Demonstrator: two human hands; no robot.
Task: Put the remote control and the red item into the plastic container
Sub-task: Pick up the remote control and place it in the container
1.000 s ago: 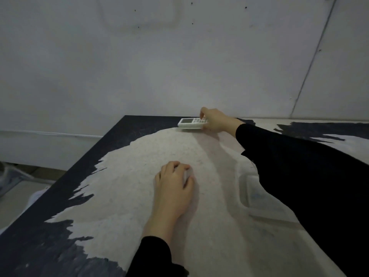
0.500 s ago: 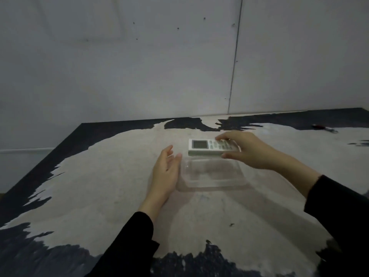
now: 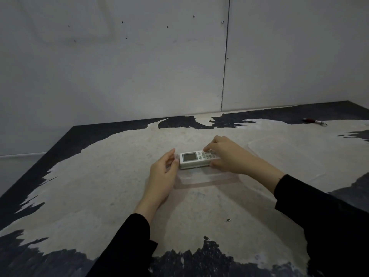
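A white remote control (image 3: 192,159) with a small screen lies across the far part of a clear plastic container (image 3: 207,179) in the middle of the table. My right hand (image 3: 227,156) grips the remote's right end, with fingers over its buttons. At the container's left wall rests my left hand (image 3: 164,173), thumb and fingers touching its rim. The red item (image 3: 311,121), small and slim with a light tip, lies far off at the back right of the table, near the wall.
The table (image 3: 99,186) has a worn pale top with dark patches and a dark left edge. A clear flat lid-like shape (image 3: 265,144) lies to the right of my right hand. A grey wall stands close behind the table.
My right hand has brought the remote from the far table edge down onto the container. My left hand moved from flat on the table to the container's left side.
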